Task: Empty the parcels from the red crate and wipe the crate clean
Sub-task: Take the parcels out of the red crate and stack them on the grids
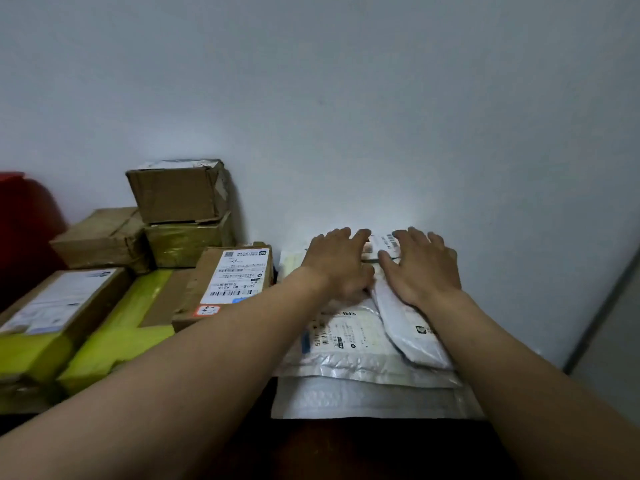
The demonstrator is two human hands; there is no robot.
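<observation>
Several white padded mailer parcels [349,344] lie stacked against the wall on a dark surface. My left hand [337,263] and my right hand [420,268] lie side by side on top of the stack, fingers spread and pointing at the wall. Both press on a small labelled parcel [382,245] at the back of the pile. A narrow white mailer [412,336] lies under my right wrist. Part of the red crate [24,233] shows at the far left edge, behind the cardboard boxes.
Several cardboard boxes [176,195] are piled to the left, some wrapped in yellow-green tape [121,330], one with a shipping label [239,278]. A plain wall rises directly behind everything. A grey panel edge [609,306] runs down the right side.
</observation>
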